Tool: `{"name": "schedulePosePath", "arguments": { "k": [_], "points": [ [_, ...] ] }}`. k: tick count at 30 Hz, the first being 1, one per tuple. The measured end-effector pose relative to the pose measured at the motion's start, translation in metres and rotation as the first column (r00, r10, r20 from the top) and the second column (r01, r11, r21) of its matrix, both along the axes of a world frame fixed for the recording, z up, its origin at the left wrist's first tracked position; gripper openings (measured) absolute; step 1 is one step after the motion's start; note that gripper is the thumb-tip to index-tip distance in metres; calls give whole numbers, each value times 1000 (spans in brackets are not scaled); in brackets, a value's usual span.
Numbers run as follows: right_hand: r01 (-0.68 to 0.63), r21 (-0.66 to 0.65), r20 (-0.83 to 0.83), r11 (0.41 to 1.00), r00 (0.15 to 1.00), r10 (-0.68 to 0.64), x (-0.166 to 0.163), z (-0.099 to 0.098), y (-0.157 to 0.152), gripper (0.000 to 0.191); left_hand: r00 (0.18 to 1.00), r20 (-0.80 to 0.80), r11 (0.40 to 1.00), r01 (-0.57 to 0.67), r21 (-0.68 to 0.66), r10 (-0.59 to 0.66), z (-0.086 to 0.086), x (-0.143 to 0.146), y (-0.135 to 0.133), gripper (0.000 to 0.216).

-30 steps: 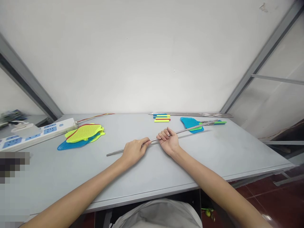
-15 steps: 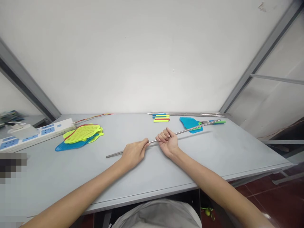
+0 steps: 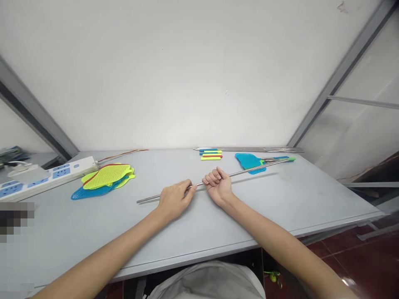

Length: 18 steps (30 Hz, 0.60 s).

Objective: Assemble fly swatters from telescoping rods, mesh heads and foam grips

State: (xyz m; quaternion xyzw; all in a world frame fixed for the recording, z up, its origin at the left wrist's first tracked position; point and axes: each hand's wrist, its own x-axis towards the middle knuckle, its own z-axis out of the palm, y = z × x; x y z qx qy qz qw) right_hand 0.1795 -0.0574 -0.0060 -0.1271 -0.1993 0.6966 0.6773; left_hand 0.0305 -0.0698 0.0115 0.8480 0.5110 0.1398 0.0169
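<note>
A long thin metal rod [image 3: 249, 169] slants across the middle of the grey table [image 3: 280, 207], its left end near the tabletop and its right end raised over a blue swatter head. My left hand [image 3: 173, 200] is closed on the rod left of its middle, palm down. My right hand [image 3: 218, 185] is wrapped round the rod just to the right, fingers curled over it, palm up. The two hands almost touch.
A pile of yellow and blue swatter heads [image 3: 104, 179] lies at the left. A white power strip [image 3: 46, 176] sits at the far left. Short coloured handle sleeves [image 3: 211, 154], more metal rods [image 3: 249, 149] and a blue swatter head [image 3: 249, 161] lie at the back.
Both hands and the rod have stayed almost in place; the rod's left end sits slightly further left and the view has shifted a little.
</note>
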Motion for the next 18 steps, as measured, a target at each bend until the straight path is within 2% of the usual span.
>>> {"name": "schedulePosePath", "arguments": {
  "k": [4,10,18],
  "points": [
    [1,-7,15,1000,1000,-1,0,0,0,37,998,51,999,-29,18,28,5,2,1,43],
    [-14,7,52,1000,999,14,-3,7,-5,37,993,81,996,-90,-8,90,2,2,5,49],
    [-12,11,68,1000,998,11,-4,8,-6,38,992,106,997,-72,9,71,0,2,3,45]
  ]
}}
